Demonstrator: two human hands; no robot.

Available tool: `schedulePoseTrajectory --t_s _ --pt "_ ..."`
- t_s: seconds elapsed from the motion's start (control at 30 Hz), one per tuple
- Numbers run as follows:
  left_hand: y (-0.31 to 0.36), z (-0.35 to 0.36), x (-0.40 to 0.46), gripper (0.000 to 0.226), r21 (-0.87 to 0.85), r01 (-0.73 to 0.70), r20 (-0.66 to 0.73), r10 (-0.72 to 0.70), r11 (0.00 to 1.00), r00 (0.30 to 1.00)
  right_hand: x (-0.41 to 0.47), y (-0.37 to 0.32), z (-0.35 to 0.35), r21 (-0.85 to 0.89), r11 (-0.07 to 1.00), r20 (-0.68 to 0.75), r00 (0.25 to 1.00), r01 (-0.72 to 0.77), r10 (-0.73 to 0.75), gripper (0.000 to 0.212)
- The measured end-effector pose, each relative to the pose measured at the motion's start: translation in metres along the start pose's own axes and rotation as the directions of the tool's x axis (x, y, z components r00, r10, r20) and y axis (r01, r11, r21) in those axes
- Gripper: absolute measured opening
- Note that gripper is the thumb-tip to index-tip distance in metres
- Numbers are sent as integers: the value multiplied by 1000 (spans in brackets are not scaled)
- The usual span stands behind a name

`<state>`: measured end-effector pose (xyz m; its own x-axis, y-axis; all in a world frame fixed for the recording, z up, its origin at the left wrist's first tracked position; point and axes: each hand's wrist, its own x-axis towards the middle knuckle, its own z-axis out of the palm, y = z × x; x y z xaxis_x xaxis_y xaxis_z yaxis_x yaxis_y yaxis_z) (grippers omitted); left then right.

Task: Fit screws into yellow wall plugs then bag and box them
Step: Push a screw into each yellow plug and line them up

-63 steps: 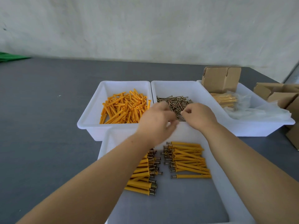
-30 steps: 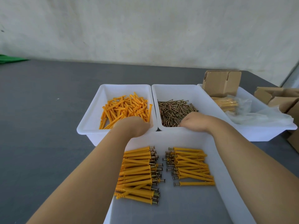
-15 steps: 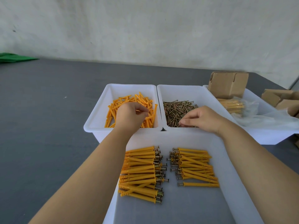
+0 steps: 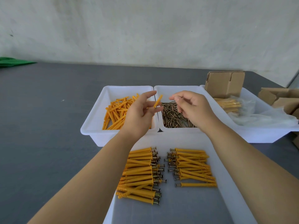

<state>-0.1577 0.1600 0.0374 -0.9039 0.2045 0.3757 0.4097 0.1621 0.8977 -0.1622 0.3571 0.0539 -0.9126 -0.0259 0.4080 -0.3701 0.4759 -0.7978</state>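
Observation:
My left hand (image 4: 140,113) is raised over the gap between the two back tubs and pinches one yellow wall plug (image 4: 157,101), tilted up to the right. My right hand (image 4: 191,109) hovers over the screw tub (image 4: 179,89) with thumb and forefinger pinched together; a thin screw seems held there, but it is barely visible. Loose yellow plugs (image 4: 115,113) fill the left tub (image 4: 95,120). Loose screws (image 4: 171,117) lie in the middle tub. Two rows of assembled plugs with screws (image 4: 140,175) (image 4: 192,167) lie in the near tray (image 4: 226,183).
A third white tub (image 4: 262,135) at the right holds bagged plugs (image 4: 229,104), clear plastic bags (image 4: 265,118) and a folded cardboard box (image 4: 224,85). More cardboard boxes (image 4: 281,99) sit at the far right. Green cloth (image 4: 13,62) lies far left on the grey table (image 4: 45,126).
Both hands have lifted out of the tubs and come toward each other. The left hand now carries one plug, and the right hand's fingertips are pinched together.

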Motion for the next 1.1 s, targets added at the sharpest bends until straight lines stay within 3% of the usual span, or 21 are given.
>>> schedulePoseTrajectory --t_s 0.07,0.23,0.33,0.47,0.6,0.73,0.83,0.97,1.1 --pt "1 3 -2 49 -3 -3 44 3 1000 999 -2 -5 6 -68 997 19 999 28 -27 18" --pt "2 7 -5 33 30 -40 124 36 999 992 -4 -9 10 20 1000 -46 999 23 -22 8" --pt "-1 6 -3 14 -24 -28 6 28 999 1000 -1 -2 7 22 998 0 998 -65 65 10" --pt "-4 -1 1 12 -316 4 -179 -64 949 982 -2 7 4 31 969 175 956 -246 237 9" --pt "-6 -1 2 18 -313 43 -216 -115 949 969 -4 6 9 43 956 375 892 -289 252 8" --pt "-4 -1 4 22 -338 65 -190 -136 939 972 -3 2 9 -47 981 341 920 -190 195 11" --pt "-3 -1 3 27 -368 122 -38 -146 922 989 0 1 8 -103 986 251 956 -128 151 16" --pt "-4 5 -1 33 -234 205 161 -170 950 972 -2 -5 7 -296 955 212 975 6 60 21" --pt "-3 3 -3 29 -68 144 146 -133 987 980 -5 -13 6 -299 951 189 982 81 -24 14"
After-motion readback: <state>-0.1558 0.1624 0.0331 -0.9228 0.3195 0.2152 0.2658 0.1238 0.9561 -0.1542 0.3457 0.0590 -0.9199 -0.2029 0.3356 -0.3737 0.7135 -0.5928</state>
